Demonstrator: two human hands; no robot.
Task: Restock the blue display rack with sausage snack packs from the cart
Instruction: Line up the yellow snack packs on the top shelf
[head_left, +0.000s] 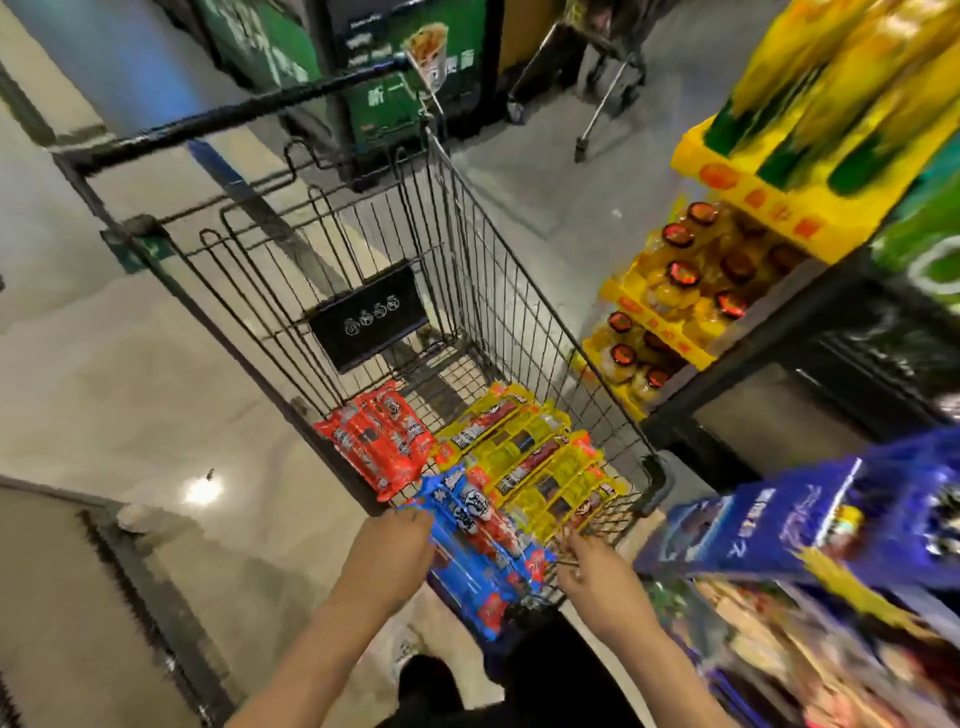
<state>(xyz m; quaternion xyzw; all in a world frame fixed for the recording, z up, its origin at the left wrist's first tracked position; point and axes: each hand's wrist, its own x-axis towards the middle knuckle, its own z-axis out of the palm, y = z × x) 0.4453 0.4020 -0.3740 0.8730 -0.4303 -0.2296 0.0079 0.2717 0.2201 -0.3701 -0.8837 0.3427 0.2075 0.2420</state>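
Left hand grips the blue sausage pack in the cart; right hand, fingers loosely curled, holds nothing beside the yellow packs.

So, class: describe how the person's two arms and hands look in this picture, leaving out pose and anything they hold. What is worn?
Both forearms are bare from the bottom edge of the picture up to the wrists: no sleeves show. The left hand and the right hand wear no gloves. No watch, bracelet or ring can be made out, though motion blur softens fine detail.
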